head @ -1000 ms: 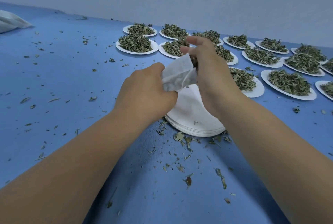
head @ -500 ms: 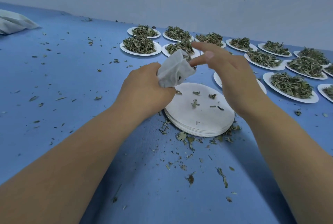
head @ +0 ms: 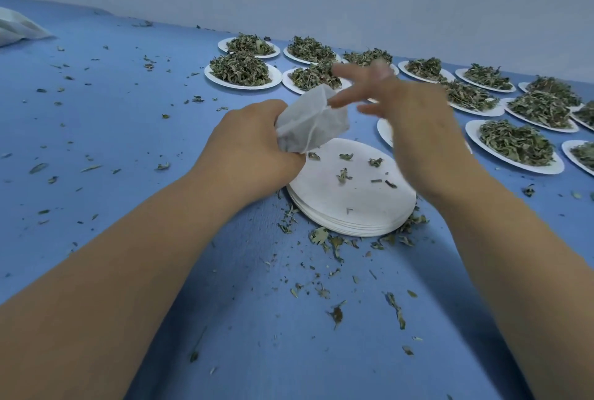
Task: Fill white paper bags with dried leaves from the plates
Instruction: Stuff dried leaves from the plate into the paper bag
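I had the left hand [head: 254, 145] clenched round the white paper bag [head: 313, 124], held just above the 10 o'clock edge of the stack of empty plates [head: 353, 206]. The right hand [head: 414, 120], at 3 o'clock of the bag, was blurred, its fingers spread and loose, grasping nothing. Plates of dried leaves [head: 241, 70] lay from 12 to 2 o'clock on the blue table [head: 128, 129].

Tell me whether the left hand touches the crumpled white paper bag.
Touching. Head view: the left hand grips the crumpled white paper bag.
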A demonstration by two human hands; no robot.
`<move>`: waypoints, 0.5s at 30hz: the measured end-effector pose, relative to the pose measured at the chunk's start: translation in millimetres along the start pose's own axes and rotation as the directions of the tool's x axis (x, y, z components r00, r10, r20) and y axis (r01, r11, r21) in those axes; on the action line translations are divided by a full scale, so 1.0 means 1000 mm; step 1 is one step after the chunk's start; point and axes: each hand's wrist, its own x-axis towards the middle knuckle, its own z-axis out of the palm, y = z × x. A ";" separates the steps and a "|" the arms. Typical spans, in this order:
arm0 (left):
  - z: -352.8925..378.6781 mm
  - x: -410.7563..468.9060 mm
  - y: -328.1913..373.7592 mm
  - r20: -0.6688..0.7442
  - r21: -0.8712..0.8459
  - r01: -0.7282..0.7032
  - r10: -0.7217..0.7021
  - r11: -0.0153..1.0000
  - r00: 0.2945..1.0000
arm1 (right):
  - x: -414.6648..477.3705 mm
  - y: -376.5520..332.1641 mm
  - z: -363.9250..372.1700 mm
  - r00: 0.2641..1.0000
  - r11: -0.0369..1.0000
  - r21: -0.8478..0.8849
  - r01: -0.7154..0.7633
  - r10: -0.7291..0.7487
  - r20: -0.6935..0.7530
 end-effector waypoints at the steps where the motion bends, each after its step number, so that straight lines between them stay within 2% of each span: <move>1: -0.001 0.001 -0.002 -0.002 0.014 0.003 -0.003 1.000 1.000 | 0.001 -0.001 -0.006 0.994 1.000 0.014 0.007 -0.005 -0.110; 2: -0.003 0.001 -0.003 -0.008 0.031 0.007 -0.007 0.999 1.000 | 0.002 -0.001 -0.013 0.985 1.000 -0.024 -0.003 -0.001 -0.175; 3: -0.004 0.002 -0.004 -0.015 0.049 0.014 -0.014 0.999 1.000 | 0.003 0.000 -0.020 0.987 0.994 -0.107 -0.033 0.016 -0.162; 5: -0.005 0.002 -0.005 -0.022 0.065 0.030 -0.029 0.997 0.999 | 0.001 0.001 -0.028 0.984 0.925 -0.366 -0.104 0.148 0.095; 7: -0.003 0.002 -0.004 -0.010 0.066 0.039 -0.038 0.997 0.999 | -0.001 0.004 -0.025 0.880 0.784 -0.618 -0.065 0.337 0.335; 8: -0.002 0.001 -0.004 0.001 0.072 0.037 -0.037 0.997 0.999 | -0.002 0.007 -0.021 0.839 0.728 -0.686 -0.012 0.381 0.390; 10: 0.001 0.001 -0.003 0.020 0.097 0.029 -0.032 0.995 0.999 | -0.002 0.009 -0.011 0.841 0.689 -0.724 0.031 0.373 0.392; 15: 0.003 0.000 -0.001 0.040 0.096 0.053 -0.057 0.994 0.998 | -0.001 0.016 0.011 0.931 0.826 -0.563 -0.017 0.219 0.293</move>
